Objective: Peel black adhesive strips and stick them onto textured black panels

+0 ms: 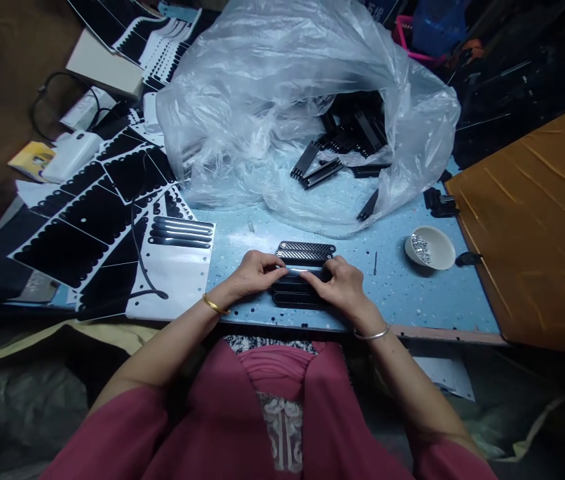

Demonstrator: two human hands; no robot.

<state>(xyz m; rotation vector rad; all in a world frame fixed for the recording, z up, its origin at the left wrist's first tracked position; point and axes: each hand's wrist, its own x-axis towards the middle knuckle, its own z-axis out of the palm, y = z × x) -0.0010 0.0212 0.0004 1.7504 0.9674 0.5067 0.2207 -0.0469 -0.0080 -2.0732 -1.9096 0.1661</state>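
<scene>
My left hand (258, 272) and my right hand (341, 283) meet over the table's front part. Both pinch a thin glossy black strip (298, 271), one at each end, with thumbs toward each other. The strip lies over or just above a row of long black plastic pieces (298, 299); whether it touches them I cannot tell. Right behind my fingers sit black pieces with a textured, checkered top (306, 251). To the left, similar rounded black strips (181, 231) lie on a white backing sheet (167, 293).
A large clear plastic bag (262, 87) spills black pieces (323, 173) at the back. A white bowl (440, 248) of small metal parts stands right, near a thin dark pin (375, 263). Black sticker sheets (95, 213) and a cable (137, 257) cover the left. A brown-orange panel (537, 220) borders the right.
</scene>
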